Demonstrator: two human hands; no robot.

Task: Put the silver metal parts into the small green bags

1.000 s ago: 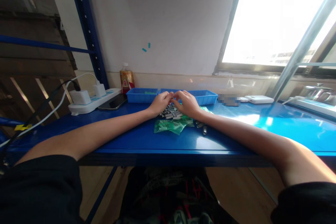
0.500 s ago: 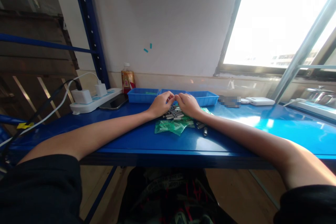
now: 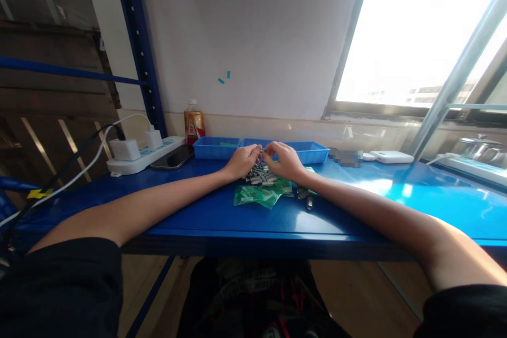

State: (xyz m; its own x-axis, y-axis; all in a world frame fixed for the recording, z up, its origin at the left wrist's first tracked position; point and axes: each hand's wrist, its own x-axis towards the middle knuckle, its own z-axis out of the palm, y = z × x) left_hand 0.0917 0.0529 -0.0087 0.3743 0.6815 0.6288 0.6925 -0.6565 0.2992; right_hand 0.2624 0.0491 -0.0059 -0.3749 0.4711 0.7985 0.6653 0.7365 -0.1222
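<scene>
My left hand [image 3: 244,161] and my right hand [image 3: 285,160] meet fingertip to fingertip over a pile of small metal cylinders [image 3: 259,176]. Both are closed in a pinch around something too small to make out. Under and in front of the pile lies a green plastic bag [image 3: 257,195], crumpled on the blue table [image 3: 190,211]. A few more metal cylinders [image 3: 309,203] rest by my right wrist. Just behind my hands stand blue plastic trays [image 3: 216,151], partly hidden by them; the left one has something green inside.
On the left are a white power strip [image 3: 130,165] with plugged-in chargers, a phone [image 3: 173,158] and a drink bottle [image 3: 194,124]. At the right back lie a white box-shaped device [image 3: 391,157], a blurred grey object [image 3: 346,157] and a metal pot [image 3: 479,146].
My right hand's fingers have lifted and arched more, with the fingertips still near my left hand's. The whole view has shifted slightly downward in the picture.
</scene>
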